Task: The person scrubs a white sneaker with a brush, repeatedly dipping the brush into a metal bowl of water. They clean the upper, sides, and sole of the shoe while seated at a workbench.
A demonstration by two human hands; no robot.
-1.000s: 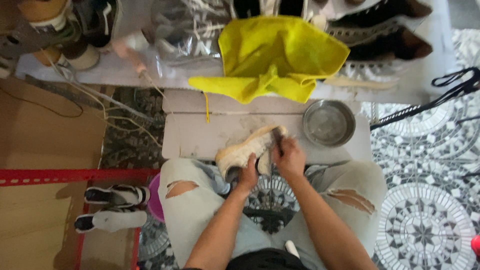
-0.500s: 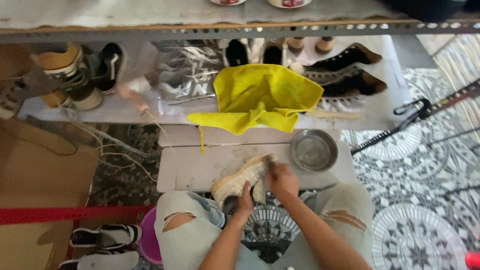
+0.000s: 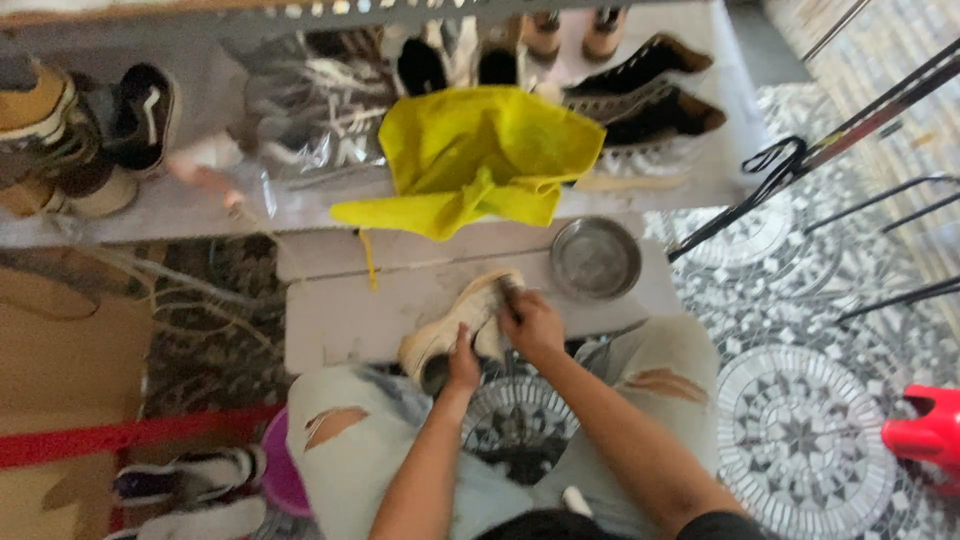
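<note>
Just left of the frame's centre, I saw the pale shoe (image 3: pixel 455 320) lying tilted on the near edge of the grey bench (image 3: pixel 340 315), its long axis running from lower left, where the heel end hung over my lap, up to the right, where the toe end pointed toward the round metal bowl (image 3: pixel 596 258). My left hand (image 3: pixel 463 367) was clamped on the lower, heel-side part of the shoe, fingers wrapped around its edge. My right hand (image 3: pixel 532 325) was closed and pressed against the upper, toe-side part; a dark bit showed at its fingertips, but I could not tell what it gripped. Both hands touched the shoe, just beside each other, the left lower in the frame and the right nearer the bowl. Above the bench, a yellow cloth (image 3: pixel 480 160) hung off the shelf (image 3: pixel 700 170) at upper centre.
</note>
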